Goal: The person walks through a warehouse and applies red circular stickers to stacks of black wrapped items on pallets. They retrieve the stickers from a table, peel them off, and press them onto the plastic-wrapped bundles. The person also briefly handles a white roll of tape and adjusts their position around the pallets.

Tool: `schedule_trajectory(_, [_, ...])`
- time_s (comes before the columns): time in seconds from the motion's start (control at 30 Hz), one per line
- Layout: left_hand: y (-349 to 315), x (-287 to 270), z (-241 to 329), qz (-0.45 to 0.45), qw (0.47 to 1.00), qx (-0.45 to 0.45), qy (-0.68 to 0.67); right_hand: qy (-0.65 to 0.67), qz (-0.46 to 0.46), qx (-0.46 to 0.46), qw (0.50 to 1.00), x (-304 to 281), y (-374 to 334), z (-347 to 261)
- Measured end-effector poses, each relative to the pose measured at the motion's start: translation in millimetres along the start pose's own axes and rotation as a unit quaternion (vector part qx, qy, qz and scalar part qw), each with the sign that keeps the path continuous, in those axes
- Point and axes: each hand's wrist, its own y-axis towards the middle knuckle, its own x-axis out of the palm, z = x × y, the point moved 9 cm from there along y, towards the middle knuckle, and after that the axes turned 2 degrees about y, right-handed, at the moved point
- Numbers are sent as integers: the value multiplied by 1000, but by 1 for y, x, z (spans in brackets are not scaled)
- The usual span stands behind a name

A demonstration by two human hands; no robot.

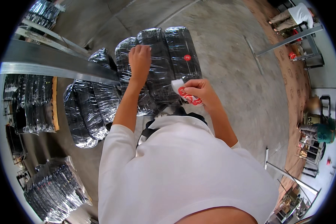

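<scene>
Several black bundles wrapped in shiny clear film (153, 59) stand side by side in front of me. On the rightmost bundle a round red sticker (187, 58) is stuck. My left hand (140, 61) is over one of the middle bundles, its fingers pressed together; whatever it holds, if anything, is hidden. Between the thumb and fingers of my right hand (203, 93) is a strip of round red stickers (189, 98) on white backing, held just beside the right bundles' near end.
A metal beam (59, 61) crosses at the left, above further wrapped bundles (87, 112). Wrapped stacks (56, 190) stand at far left and lower left. At right are metal frames (287, 43), a brown paper strip (283, 74) on the floor, and two people (301, 15) farther off.
</scene>
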Motion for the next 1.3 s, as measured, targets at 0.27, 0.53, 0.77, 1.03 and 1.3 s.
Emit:
schedule_trajectory(0.27, [-52, 18, 29, -42, 993, 113, -8, 72, 89, -3, 993, -8, -5, -1])
schedule_trajectory(0.53, [-54, -67, 62, -104, 955, -48, -274, 92, 71, 16, 993, 16, 19, 15])
schedule_trajectory(0.77, [-78, -70, 61, -150, 896, -155, -389, 177, 21, -6, 984, 53, 30, 14])
schedule_trajectory(1.03, [-100, -60, 32, -116, 692, -385, -599, 31, -32, -57, 997, 76, 28, 3])
schedule_trajectory(1.3, [-124, -48, 12, -105, 584, -483, -644, -71, -49, -9, 996, 82, 30, 15])
